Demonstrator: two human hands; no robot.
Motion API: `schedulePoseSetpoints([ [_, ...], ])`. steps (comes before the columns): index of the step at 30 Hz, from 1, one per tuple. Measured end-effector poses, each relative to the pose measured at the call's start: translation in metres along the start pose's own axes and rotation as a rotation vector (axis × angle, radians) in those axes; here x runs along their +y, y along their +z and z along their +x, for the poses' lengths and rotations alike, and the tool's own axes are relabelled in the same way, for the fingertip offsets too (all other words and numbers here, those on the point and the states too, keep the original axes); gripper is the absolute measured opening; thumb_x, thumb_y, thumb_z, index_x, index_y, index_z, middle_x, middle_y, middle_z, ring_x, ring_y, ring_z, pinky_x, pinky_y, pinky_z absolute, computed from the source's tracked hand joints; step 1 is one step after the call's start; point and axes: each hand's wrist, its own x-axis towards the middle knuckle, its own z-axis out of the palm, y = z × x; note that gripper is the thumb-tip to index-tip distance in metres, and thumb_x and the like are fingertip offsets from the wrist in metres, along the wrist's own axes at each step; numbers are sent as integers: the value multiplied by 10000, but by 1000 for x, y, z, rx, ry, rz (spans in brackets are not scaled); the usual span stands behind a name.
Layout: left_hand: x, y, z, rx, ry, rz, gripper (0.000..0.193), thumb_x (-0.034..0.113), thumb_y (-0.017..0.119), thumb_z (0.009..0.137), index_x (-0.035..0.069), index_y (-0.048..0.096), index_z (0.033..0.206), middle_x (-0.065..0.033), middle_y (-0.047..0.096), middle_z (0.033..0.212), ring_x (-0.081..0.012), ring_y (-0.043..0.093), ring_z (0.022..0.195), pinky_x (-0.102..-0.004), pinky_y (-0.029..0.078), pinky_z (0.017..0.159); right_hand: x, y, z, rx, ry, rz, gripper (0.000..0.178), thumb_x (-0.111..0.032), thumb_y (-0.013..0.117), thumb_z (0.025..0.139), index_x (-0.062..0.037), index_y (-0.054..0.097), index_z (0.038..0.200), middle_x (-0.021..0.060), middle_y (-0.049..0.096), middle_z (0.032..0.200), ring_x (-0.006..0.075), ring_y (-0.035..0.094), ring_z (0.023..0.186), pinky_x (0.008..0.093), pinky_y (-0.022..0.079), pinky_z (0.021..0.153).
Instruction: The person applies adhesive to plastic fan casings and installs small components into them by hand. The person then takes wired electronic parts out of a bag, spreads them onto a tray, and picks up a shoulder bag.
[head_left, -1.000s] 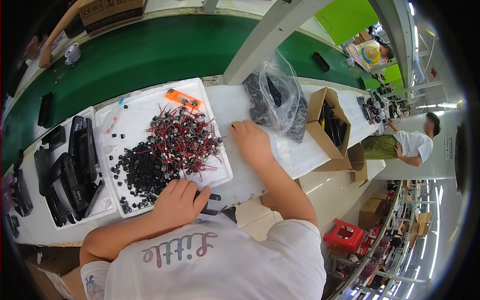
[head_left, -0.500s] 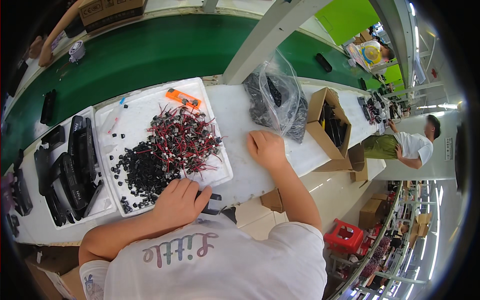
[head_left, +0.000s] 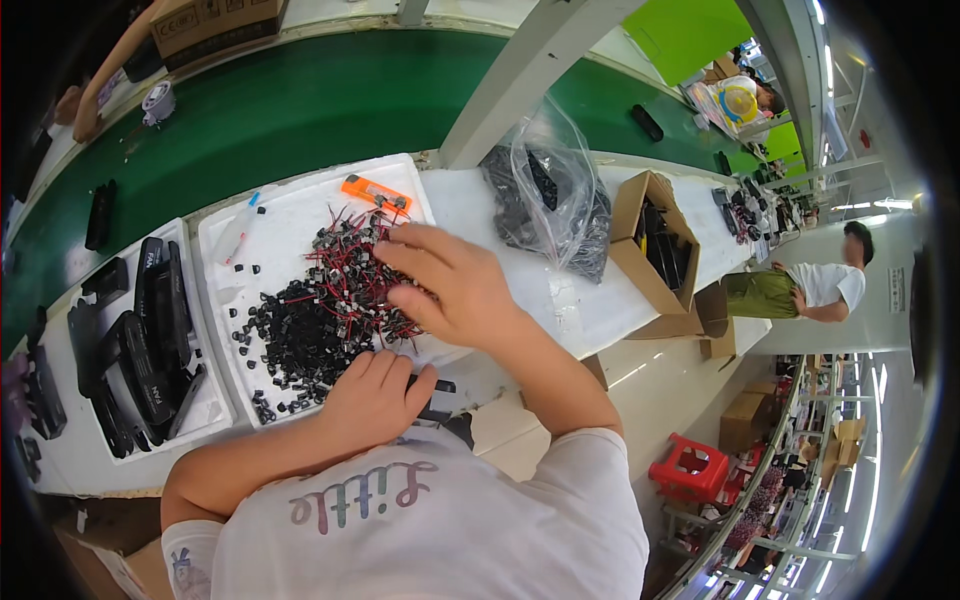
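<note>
My right hand (head_left: 460, 290) reaches over the heap of small connectors with red wires (head_left: 340, 260), fingers apart and curved, fingertips at the heap; I cannot see anything held in it. Closed at the near edge of the white foam tray (head_left: 215, 290), my left hand (head_left: 375, 402) grips a black plastic part (head_left: 438, 398), which sticks out past the thumb and is mostly hidden. Small black plastic caps (head_left: 300, 340) lie heaped beside the wired connectors in the same tray. At its far side are an orange cutter-like tool (head_left: 376, 193) and a white tube with a blue tip (head_left: 236, 232).
On the left, a second foam tray (head_left: 222, 405) holds several black plastic housings (head_left: 150, 370). A clear bag of black parts (head_left: 550, 200) and an open cardboard box (head_left: 625, 255) stand right. Beyond run a metal post (head_left: 500, 90) and a green conveyor (head_left: 330, 95). Another person stands farther right.
My right hand has moved left from the bare table onto the wired connectors, and its fingers have spread. The left hand stays nearly in place with the black part.
</note>
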Motion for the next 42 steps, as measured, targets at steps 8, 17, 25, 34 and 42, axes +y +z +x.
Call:
schedulePoseSetpoints([
  [8,3,0,0,-19,-24,-23,315,134,539,673,39,590,969,-78,474,751,-226,485,702,-320,379,599,88,-24,-22,-152,299,-348,177,-141,628,758,-56,564,900,83,579,903,282,569,750,393,443,679],
  [17,3,1,-1,-8,-37,-15,320,132,544,664,39,588,967,-79,470,756,-225,480,703,-319,378,599,101,-64,-24,-250,249,-614,279,-198,734,663,-44,556,814,72,541,867,282,536,747,382,423,671],
  [25,5,1,0,-8,-42,-23,326,131,543,664,40,586,974,-83,475,764,-228,484,710,-320,380,602,106,-57,-20,-344,429,-733,184,-186,674,724,-17,612,765,118,521,952,312,534,872,410,433,779],
  [34,4,3,0,2,-40,-5,311,136,541,671,45,585,965,-82,479,760,-232,489,715,-321,382,609,115,-52,-25,-147,297,-721,54,-47,604,720,-9,586,686,105,559,778,309,550,792,406,447,688],
  [42,4,4,-2,4,-39,-5,308,138,541,673,46,585,963,-81,480,766,-231,487,715,-322,378,612,100,-73,-22,-174,439,-489,161,-68,683,664,-11,585,779,107,573,854,303,552,840,365,453,723],
])
